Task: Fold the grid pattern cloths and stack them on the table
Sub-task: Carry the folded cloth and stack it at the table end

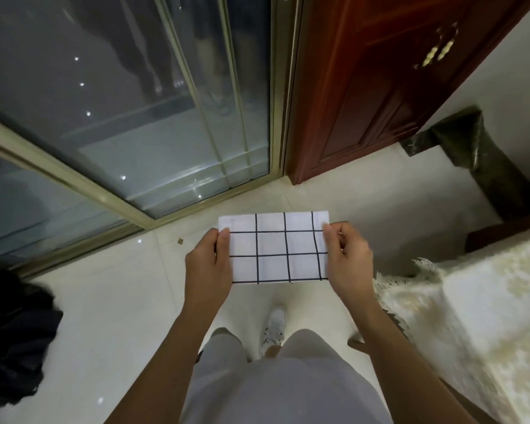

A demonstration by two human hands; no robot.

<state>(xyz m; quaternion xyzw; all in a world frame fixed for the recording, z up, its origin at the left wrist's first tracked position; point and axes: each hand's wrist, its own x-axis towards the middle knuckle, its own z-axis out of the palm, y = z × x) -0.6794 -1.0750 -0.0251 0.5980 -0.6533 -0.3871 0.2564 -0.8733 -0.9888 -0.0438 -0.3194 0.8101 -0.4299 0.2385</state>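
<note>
Both grips on flat rectangular cloth [276, 247]

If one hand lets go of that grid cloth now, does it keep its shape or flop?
Likely flops: the grid cloth is thin fabric, flat only because the left hand and right hand pinch opposite edges. Its lower right edge already bows slightly. It looks light, so the layered fold could fall open.

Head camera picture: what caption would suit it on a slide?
Both hands, left hand and right hand, hold a folded grid cloth flat above the tiled floor.
</note>
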